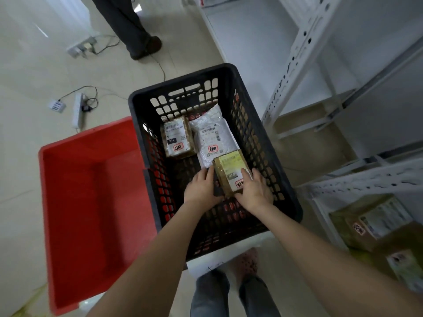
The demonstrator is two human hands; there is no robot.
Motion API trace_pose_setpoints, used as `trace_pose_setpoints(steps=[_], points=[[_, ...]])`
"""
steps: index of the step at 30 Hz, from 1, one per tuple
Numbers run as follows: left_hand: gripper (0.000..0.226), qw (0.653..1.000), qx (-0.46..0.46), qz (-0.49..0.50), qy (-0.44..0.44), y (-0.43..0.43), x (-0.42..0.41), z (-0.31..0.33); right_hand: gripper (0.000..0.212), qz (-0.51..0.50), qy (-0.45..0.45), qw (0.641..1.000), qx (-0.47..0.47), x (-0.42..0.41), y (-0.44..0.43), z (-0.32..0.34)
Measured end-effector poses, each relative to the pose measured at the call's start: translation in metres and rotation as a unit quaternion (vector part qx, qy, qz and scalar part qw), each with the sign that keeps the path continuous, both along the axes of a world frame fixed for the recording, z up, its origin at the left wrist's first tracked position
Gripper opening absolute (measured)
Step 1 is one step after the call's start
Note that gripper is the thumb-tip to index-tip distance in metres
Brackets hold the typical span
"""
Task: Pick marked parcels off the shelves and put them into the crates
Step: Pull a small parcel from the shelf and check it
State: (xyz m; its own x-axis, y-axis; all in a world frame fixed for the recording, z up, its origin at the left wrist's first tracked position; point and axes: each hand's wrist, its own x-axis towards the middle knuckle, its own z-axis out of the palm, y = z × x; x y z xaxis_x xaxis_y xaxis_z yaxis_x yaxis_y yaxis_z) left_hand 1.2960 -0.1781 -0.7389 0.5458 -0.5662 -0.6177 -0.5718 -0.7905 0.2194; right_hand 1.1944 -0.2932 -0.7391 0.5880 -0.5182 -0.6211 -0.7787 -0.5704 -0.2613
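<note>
A small brown cardboard parcel (230, 171) with a white label and a red mark sits low inside the black slotted crate (263, 143). My left hand (201, 187) grips its left side and my right hand (255, 189) grips its right side. Two more marked parcels lie on the crate floor beyond it: a brown taped box (177, 139) at the left and a white plastic mailer (212, 136) at the right, partly under the held parcel. A red crate (75, 179) with nothing in it stands to the left of the black one.
White metal shelving (320, 72) rises at the right, with more marked cardboard parcels (375, 227) on a low shelf. Another person's legs (135, 30) stand at the far side. Power strips and cables (77, 108) lie on the tiled floor at the left.
</note>
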Motion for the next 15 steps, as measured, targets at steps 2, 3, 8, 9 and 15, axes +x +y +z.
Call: trace_pose_setpoints(steps=[2,3,8,9,15], points=[[0.107,1.000,0.000,-0.026,-0.017,-0.001,-0.004,0.017,0.077,-0.010,-0.009,1.000,-0.013,-0.010,0.003,0.018],[0.107,0.999,-0.003,-0.042,-0.028,-0.002,-0.006,0.025,0.077,-0.014,-0.015,1.000,-0.021,-0.014,0.004,0.026],[0.105,0.990,-0.029,-0.124,-0.059,-0.012,-0.022,0.060,0.079,-0.050,-0.042,0.997,-0.052,-0.038,0.012,0.063],[0.104,0.988,-0.036,-0.138,-0.061,-0.013,-0.025,0.066,0.079,-0.061,-0.047,0.995,-0.060,-0.044,0.015,0.070],[0.101,0.963,-0.073,-0.247,-0.081,-0.003,-0.058,0.111,0.078,-0.157,-0.067,0.979,-0.114,-0.092,0.048,0.120]])
